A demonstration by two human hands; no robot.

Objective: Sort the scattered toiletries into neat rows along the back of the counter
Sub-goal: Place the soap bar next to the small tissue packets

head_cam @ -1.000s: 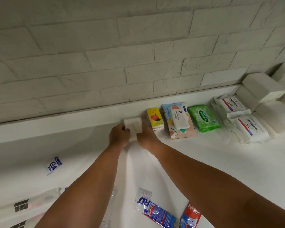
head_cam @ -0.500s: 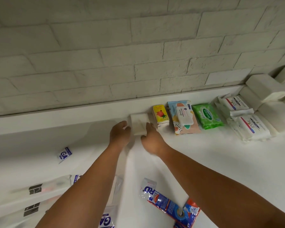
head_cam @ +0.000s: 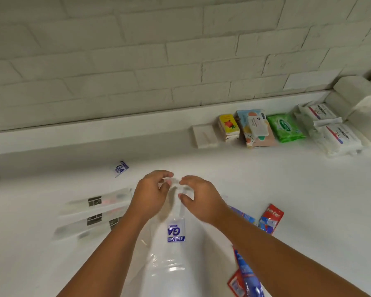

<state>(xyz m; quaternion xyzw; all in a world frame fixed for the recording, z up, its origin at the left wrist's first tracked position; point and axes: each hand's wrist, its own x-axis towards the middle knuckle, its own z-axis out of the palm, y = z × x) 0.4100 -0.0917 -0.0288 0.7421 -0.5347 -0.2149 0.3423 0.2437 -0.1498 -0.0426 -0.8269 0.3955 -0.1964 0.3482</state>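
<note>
left hand (head_cam: 150,196) and right hand (head_cam: 201,200) curl their fingers (head_cam: 166,175) round the far end of the clear packet (head_cam: 176,231).

Along the back are counted 1 white bar (head_cam: 205,136), 1 yellow tissue pack (head_cam: 228,126), 1 patterned wipes pack (head_cam: 256,130), 1 green wipes pack (head_cam: 285,127) and 2 white striped packs (head_cam: 318,111) (head_cam: 341,139). 2 GA-labelled packets (head_cam: 119,168) (head_cam: 176,231) are seen. The blurred clear-wrapped toothbrushes (head_cam: 96,201) and toothpaste tubes (head_cam: 271,217) cannot be counted.

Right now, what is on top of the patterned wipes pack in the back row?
A smaller white pack lies on the patterned wipes pack, covering its middle. The print beneath is hidden.
</note>
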